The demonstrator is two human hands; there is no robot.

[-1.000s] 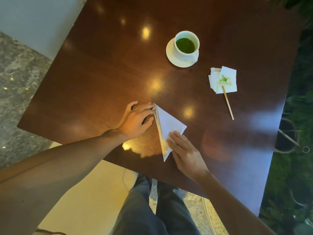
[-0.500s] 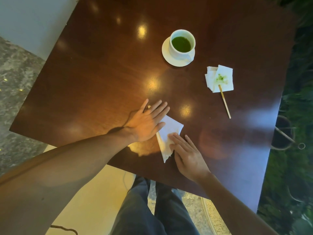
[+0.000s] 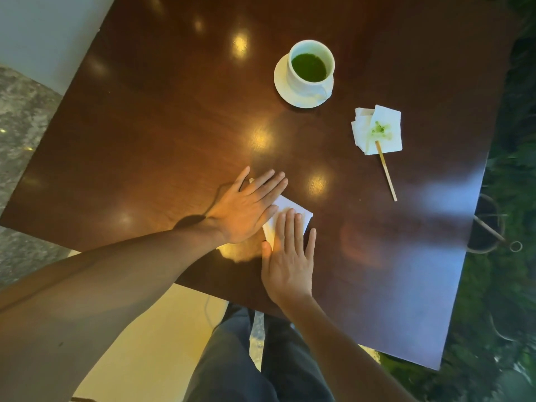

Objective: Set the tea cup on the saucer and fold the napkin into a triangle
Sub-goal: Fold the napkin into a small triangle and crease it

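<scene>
A white tea cup point(image 3: 311, 79) holding green tea stands on a white saucer point(image 3: 282, 89) at the far middle of the dark wooden table point(image 3: 145, 126). Near the table's front edge lies a folded white napkin point(image 3: 290, 205), mostly covered by both hands. My left hand point(image 3: 246, 210) rests flat on its left part, fingers spread and pointing up-right. My right hand point(image 3: 288, 253) lies flat over its lower right part, fingers straight. Only a small white patch and a corner of the napkin show between the hands.
A crumpled napkin stained green point(image 3: 378, 130) lies to the right of the cup, with a thin wooden stick point(image 3: 387, 172) leaning off it toward me. My legs show below the table edge. Plants and a dark pot point(image 3: 487, 227) stand at the right.
My left hand opened from a curled grip at the napkin's edge and laid flat on it. My right hand slid further onto the napkin and flattened, covering more of it.
</scene>
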